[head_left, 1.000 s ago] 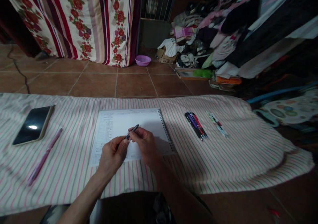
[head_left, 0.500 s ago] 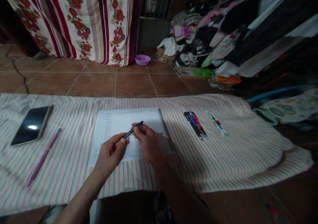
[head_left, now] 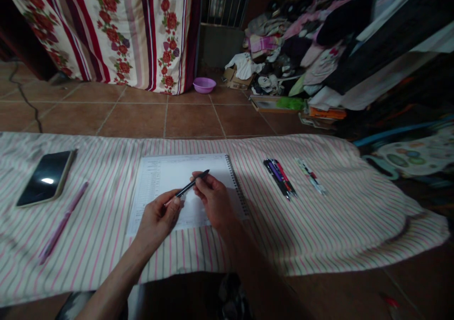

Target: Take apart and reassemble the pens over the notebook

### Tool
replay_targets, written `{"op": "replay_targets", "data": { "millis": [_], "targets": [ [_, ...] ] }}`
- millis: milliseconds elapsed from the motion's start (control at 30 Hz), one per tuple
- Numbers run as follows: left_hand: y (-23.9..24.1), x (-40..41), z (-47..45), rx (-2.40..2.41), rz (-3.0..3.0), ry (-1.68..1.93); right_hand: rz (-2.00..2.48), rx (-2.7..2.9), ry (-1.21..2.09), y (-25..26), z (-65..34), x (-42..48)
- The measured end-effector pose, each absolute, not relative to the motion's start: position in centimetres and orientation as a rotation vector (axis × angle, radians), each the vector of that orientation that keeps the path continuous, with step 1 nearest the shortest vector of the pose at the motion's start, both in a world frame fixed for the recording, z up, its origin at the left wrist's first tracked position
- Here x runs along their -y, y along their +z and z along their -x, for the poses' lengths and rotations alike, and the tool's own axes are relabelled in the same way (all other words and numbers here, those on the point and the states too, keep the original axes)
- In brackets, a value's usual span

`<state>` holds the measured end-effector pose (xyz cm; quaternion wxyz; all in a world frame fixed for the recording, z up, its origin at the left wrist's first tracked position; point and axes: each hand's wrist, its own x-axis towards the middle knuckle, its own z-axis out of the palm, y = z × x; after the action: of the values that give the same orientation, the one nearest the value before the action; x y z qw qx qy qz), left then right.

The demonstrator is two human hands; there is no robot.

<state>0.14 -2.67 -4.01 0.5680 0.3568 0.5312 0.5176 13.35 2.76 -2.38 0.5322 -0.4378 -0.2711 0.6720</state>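
Over a spiral notebook (head_left: 216,168) I hold a dark pen (head_left: 186,188) at a slant, its upper end toward the far right. My left hand (head_left: 159,216) pinches the pen's lower left end between thumb and fingers. Closer to the upper end, my right hand (head_left: 214,199) grips the same pen with thumb and fingertips. The notebook lies with a mostly blank page up, a printed column at its left and the coil along its right edge. My hands and wrists cover part of the page.
A striped cloth (head_left: 113,178) covers the low surface. Left lie a phone (head_left: 46,178) and a long purple stick-like item (head_left: 64,223). Several pens (head_left: 279,178) lie right, beside slim pale items (head_left: 310,175). Beyond are a purple basin (head_left: 204,85), a floral curtain (head_left: 138,36) and heaped clothes (head_left: 294,45).
My right hand has shifted slightly up and to the right, and more of the pen shows between my hands. The left hand stays almost in place.
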Motion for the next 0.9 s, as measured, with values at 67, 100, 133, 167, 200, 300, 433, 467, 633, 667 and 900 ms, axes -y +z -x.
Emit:
{"op": "replay_targets", "data": {
  "millis": [67, 100, 133, 167, 200, 300, 433, 467, 633, 667, 900],
  "targets": [
    [-3.8, 2.7, -0.1, -1.216, -0.833, 1.215, 1.033, 0.621, 1.603, -2.3, -13.4, -2.8],
    [-3.6, 2.7, -0.1, -1.196, -0.834, 1.220, 1.027, 0.599, 1.604, -2.2, -13.4, -2.8],
    [-3.5, 2.8, -0.1, -1.175, -0.834, 1.229, 1.023, 0.569, 1.607, -2.1, -13.5, -2.8],
    [-3.4, 2.8, -0.1, -1.150, -0.835, 1.243, 1.021, 0.532, 1.609, -2.0, -13.5, -2.9],
    [-3.3, 2.7, -0.1, -1.123, -0.840, 1.266, 1.022, 0.492, 1.612, -1.9, -13.6, -2.9],
    [-3.3, 2.7, -0.2, -1.077, -0.896, 1.336, 1.014, 0.406, 1.629, -1.6, -13.7, -3.0],
    [-3.0, 2.7, -0.4, -1.079, -0.954, 1.362, 0.980, 0.385, 1.646, -1.6, -13.8, -3.2],
    [-2.9, 2.7, -0.4, -1.073, -0.958, 1.366, 0.976, 0.377, 1.650, -1.6, -13.8, -3.2],
    [-2.5, 2.6, -0.5, -1.057, -0.985, 1.399, 0.953, 0.291, 1.683, -1.7, -13.9, -3.4],
    [-2.5, 2.6, -0.5, -1.057, -0.992, 1.412, 0.953, 0.278, 1.687, -1.7, -13.9, -3.4],
    [-2.8, 2.5, -0.6, -1.084, -0.999, 1.487, 0.956, 0.283, 1.682, -1.9, -13.8, -3.4]
  ]
}}
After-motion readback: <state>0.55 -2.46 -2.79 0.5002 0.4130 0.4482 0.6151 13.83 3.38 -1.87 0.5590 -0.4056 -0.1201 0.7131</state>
